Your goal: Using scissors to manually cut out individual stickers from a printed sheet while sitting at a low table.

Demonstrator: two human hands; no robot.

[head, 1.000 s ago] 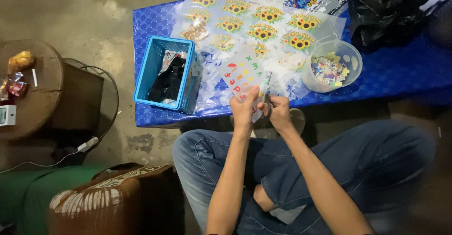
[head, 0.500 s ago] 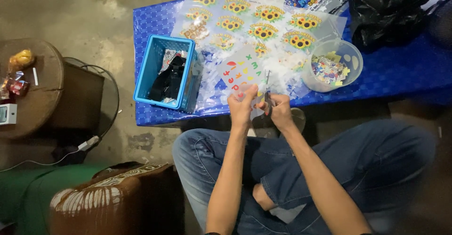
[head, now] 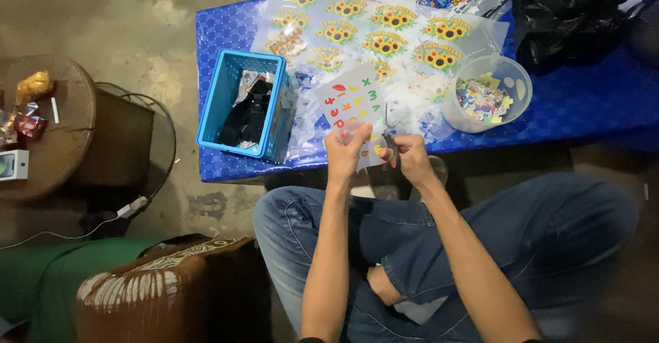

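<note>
- Currently, I log the left hand (head: 347, 152) pinching the lower edge of a clear sticker sheet (head: 353, 106) printed with coloured letters; fingers closed on it, thumb on top
- Sheet: long axis runs up and away from me, tilted slightly right; its far end lies over the blue table (head: 583, 103), its near end hangs off the table edge above my lap
- Right hand (head: 412, 154): clenched round a small pair of scissors (head: 386, 131), blades pointing up along the sheet's right edge; I cannot tell whether the blades are parted
- Key relation: the sheet lies just left of the blades, touching or nearly so; both hands sit close together, the left one being the one on the sheet
- Nearby: blue basket (head: 226, 99) to the left of the sheet, clear tub of scraps (head: 511, 82) to the right, sunflower sticker sheets (head: 384, 34) beyond
</note>
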